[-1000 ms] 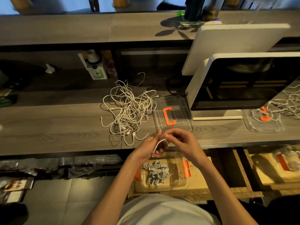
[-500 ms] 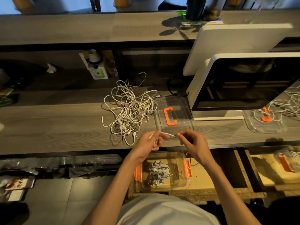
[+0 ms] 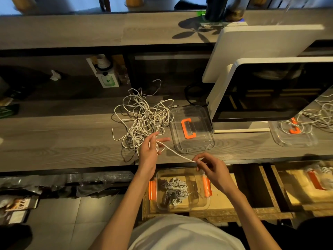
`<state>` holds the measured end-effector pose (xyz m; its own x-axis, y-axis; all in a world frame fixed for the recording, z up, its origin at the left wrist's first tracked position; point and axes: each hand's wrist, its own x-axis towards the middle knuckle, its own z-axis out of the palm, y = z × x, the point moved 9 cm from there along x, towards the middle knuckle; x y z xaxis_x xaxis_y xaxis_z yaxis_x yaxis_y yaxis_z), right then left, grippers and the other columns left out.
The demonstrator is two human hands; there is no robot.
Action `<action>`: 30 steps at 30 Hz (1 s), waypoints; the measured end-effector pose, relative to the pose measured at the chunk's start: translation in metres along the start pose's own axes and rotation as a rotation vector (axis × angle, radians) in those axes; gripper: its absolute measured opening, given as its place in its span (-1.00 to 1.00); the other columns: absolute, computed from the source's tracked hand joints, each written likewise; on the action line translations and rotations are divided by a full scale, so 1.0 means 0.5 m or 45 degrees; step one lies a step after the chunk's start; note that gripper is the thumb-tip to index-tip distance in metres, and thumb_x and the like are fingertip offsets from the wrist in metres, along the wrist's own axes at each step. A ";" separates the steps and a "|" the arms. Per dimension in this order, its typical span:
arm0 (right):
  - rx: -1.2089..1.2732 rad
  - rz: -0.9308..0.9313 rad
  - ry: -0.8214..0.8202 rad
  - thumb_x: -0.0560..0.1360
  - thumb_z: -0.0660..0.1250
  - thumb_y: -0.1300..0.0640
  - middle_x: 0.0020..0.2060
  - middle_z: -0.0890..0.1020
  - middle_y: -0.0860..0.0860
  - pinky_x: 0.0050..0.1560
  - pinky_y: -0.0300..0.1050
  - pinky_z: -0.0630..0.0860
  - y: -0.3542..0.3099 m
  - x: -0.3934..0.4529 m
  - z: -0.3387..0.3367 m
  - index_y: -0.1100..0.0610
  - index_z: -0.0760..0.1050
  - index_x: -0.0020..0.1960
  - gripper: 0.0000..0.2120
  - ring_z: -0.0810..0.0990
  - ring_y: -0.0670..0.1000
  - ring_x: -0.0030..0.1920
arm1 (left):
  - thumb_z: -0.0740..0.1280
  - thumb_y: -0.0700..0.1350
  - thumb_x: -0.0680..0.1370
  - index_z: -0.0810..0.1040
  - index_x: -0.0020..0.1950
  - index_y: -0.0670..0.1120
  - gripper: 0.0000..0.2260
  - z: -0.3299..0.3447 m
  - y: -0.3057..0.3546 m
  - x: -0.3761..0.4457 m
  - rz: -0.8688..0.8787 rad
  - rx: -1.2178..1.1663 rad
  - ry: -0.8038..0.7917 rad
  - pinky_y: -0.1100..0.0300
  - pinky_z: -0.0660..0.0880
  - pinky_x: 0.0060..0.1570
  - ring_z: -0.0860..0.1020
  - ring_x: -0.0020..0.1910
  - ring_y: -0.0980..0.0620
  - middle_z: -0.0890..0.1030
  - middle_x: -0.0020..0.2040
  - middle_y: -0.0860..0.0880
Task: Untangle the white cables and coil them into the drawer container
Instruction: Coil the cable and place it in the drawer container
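Left hand (image 3: 149,150) holds coiled cable (image 3: 177,153) — right hand (image 3: 210,166) pinches its end, mid-frame. Risk: slack grip — loops likely spring apart, rejoining the tangle (image 3: 142,118).

The two hands, close together above the drawer a second ago, are now apart. The left hand (image 3: 149,152) has moved up over the worktop (image 3: 63,141), beside the tangled pile of cables (image 3: 142,116), with a loop of the white cable (image 3: 175,152) round its fingers (image 3: 163,140). The right hand (image 3: 211,168) has shifted right and lower, pinching the cable's other end, so the short bent piece now runs as a taut line between them.
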<state>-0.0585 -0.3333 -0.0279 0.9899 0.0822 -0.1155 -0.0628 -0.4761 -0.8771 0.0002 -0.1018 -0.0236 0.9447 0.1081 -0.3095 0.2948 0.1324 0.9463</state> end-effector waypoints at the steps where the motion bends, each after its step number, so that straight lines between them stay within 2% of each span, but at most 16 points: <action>1: -0.027 0.000 -0.034 0.63 0.36 0.10 -0.24 0.69 -0.09 -0.07 -0.22 0.61 -0.001 -0.001 0.008 -0.13 0.59 0.06 -0.88 0.68 -0.13 -0.15 | 0.08 -0.07 0.74 0.50 0.34 -0.07 -0.73 0.000 -0.002 0.000 -0.014 -0.014 0.005 0.23 0.55 -0.09 0.66 -0.04 0.09 0.74 -0.01 -0.03; 3: -0.086 -0.012 -0.174 0.63 0.35 0.10 -0.21 0.69 -0.10 -0.07 -0.18 0.62 -0.003 -0.007 0.031 -0.12 0.60 0.06 -0.88 0.69 -0.12 -0.14 | 0.08 -0.10 0.74 0.53 0.31 -0.11 -0.72 0.004 -0.009 -0.001 -0.073 -0.170 -0.011 0.06 0.61 0.06 0.68 0.07 -0.04 0.73 -0.03 -0.10; 4: -0.119 -0.023 -0.267 0.64 0.35 0.09 -0.20 0.69 -0.10 -0.08 -0.20 0.60 -0.007 -0.011 0.044 -0.13 0.59 0.07 -0.88 0.69 -0.12 -0.13 | 0.08 -0.12 0.74 0.54 0.29 -0.14 -0.72 0.009 -0.016 -0.001 -0.115 -0.290 -0.029 0.02 0.62 0.07 0.69 0.03 -0.08 0.71 -0.07 -0.13; 5: -0.149 -0.043 -0.359 0.64 0.34 0.07 -0.18 0.69 -0.11 -0.08 -0.22 0.58 -0.014 -0.015 0.056 -0.14 0.59 0.07 -0.88 0.69 -0.12 -0.12 | 0.09 -0.14 0.73 0.55 0.27 -0.18 -0.72 0.013 -0.021 -0.002 -0.150 -0.400 -0.050 0.03 0.63 0.03 0.69 -0.06 -0.09 0.68 -0.13 -0.14; 7: -0.151 -0.083 -0.504 0.64 0.33 0.04 -0.17 0.69 -0.12 -0.05 -0.23 0.58 -0.042 -0.022 0.074 -0.14 0.60 0.09 -0.90 0.69 -0.11 -0.09 | 0.09 -0.15 0.73 0.54 0.22 -0.22 -0.73 0.021 -0.024 -0.002 -0.166 -0.463 -0.064 0.18 0.57 -0.20 0.57 -0.29 0.03 0.52 -0.26 -0.08; 9: -0.075 -0.105 -0.593 0.64 0.34 0.03 -0.14 0.68 -0.16 -0.03 -0.22 0.58 -0.079 -0.022 0.082 -0.05 0.63 0.11 -0.89 0.67 -0.10 -0.08 | 0.09 -0.14 0.74 0.53 0.13 -0.22 -0.74 0.029 -0.022 0.000 -0.130 -0.371 -0.073 0.29 0.36 -0.39 0.39 -0.40 0.12 0.39 -0.29 -0.04; 11: 0.002 -0.150 -0.630 0.64 0.37 0.04 -0.13 0.66 -0.19 -0.07 -0.25 0.52 -0.117 -0.017 0.086 0.04 0.66 0.10 -0.87 0.63 -0.11 -0.09 | 0.11 -0.11 0.73 0.53 0.04 -0.20 -0.74 0.042 -0.022 -0.005 -0.125 -0.209 -0.110 0.31 0.28 -0.44 0.33 -0.43 0.14 0.37 -0.31 -0.01; 13: 0.106 -0.173 -0.574 0.63 0.38 0.05 -0.10 0.68 -0.12 -0.08 -0.10 0.53 -0.141 -0.004 0.080 0.06 0.68 0.10 -0.86 0.63 -0.03 -0.09 | 0.15 -0.03 0.72 0.52 -0.01 -0.19 -0.72 0.060 -0.030 -0.018 -0.191 -0.049 -0.198 0.31 0.31 -0.44 0.35 -0.44 0.13 0.40 -0.33 0.00; 15: 0.191 -0.158 -0.464 0.62 0.38 0.03 -0.04 0.71 -0.02 0.01 0.05 0.56 -0.149 0.012 0.065 0.03 0.68 0.14 -0.83 0.66 0.10 -0.03 | 0.18 0.07 0.69 0.55 -0.06 -0.16 -0.66 0.078 -0.046 -0.032 -0.287 0.110 -0.308 0.28 0.38 -0.42 0.42 -0.43 0.11 0.46 -0.33 -0.02; 18: 0.288 -0.144 -0.403 0.64 0.35 0.10 -0.01 0.72 0.02 0.12 -0.10 0.61 -0.151 0.028 0.052 0.12 0.66 0.15 -0.83 0.69 0.03 0.05 | 0.17 0.23 0.65 0.60 -0.04 -0.16 -0.53 0.094 -0.068 -0.051 -0.421 0.229 -0.406 0.20 0.42 -0.34 0.51 -0.35 0.05 0.58 -0.26 -0.09; 20: 0.336 -0.131 -0.321 0.65 0.33 0.16 -0.06 0.71 0.08 0.10 -0.13 0.61 -0.148 0.038 0.037 0.18 0.66 0.12 -0.84 0.69 0.06 0.02 | 0.10 0.31 0.63 0.58 0.02 -0.17 -0.44 0.112 -0.077 -0.064 -0.500 0.178 -0.520 0.26 0.35 -0.42 0.47 -0.37 0.05 0.59 -0.24 -0.09; 23: 0.323 -0.131 -0.092 0.63 0.35 0.17 -0.15 0.70 0.08 0.02 -0.17 0.59 -0.126 0.060 0.005 0.18 0.66 0.08 -0.87 0.68 0.03 -0.07 | -0.01 0.40 0.60 0.53 0.00 -0.17 -0.34 0.152 -0.077 -0.100 -0.603 0.000 -0.818 0.32 0.27 -0.50 0.36 -0.39 0.03 0.52 -0.26 -0.14; 25: 0.290 -0.125 0.016 0.60 0.39 0.17 -0.15 0.71 0.06 0.02 -0.16 0.61 -0.111 0.068 -0.009 0.17 0.67 0.08 -0.88 0.69 -0.01 -0.08 | 0.01 0.37 0.61 0.54 -0.08 -0.18 -0.35 0.170 -0.066 -0.119 -0.557 0.048 -0.975 0.32 0.30 -0.44 0.35 -0.38 0.05 0.50 -0.27 -0.14; 27: 0.232 -0.121 0.065 0.59 0.41 0.15 -0.13 0.72 0.02 0.04 -0.11 0.64 -0.097 0.070 -0.017 0.15 0.67 0.08 -0.88 0.70 -0.03 -0.06 | 0.16 0.23 0.64 0.55 -0.10 -0.17 -0.52 0.178 -0.051 -0.125 -0.455 0.121 -1.046 0.31 0.31 -0.37 0.35 -0.42 0.12 0.48 -0.32 -0.05; 30: 0.103 -0.095 0.072 0.58 0.41 0.02 -0.17 0.71 -0.04 -0.01 -0.06 0.65 -0.075 0.061 -0.020 0.08 0.67 0.05 -0.86 0.70 -0.06 -0.11 | 0.18 0.05 0.71 0.60 0.06 -0.21 -0.64 0.174 -0.046 -0.113 -0.376 0.114 -1.029 0.31 0.28 -0.41 0.31 -0.45 0.13 0.40 -0.36 -0.01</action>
<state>-0.0248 -0.3215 0.0062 0.9977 0.0642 -0.0239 0.0037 -0.3978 -0.9175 -0.0475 -0.1965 -0.0198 0.6296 -0.6568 -0.4150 0.5226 -0.0372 0.8518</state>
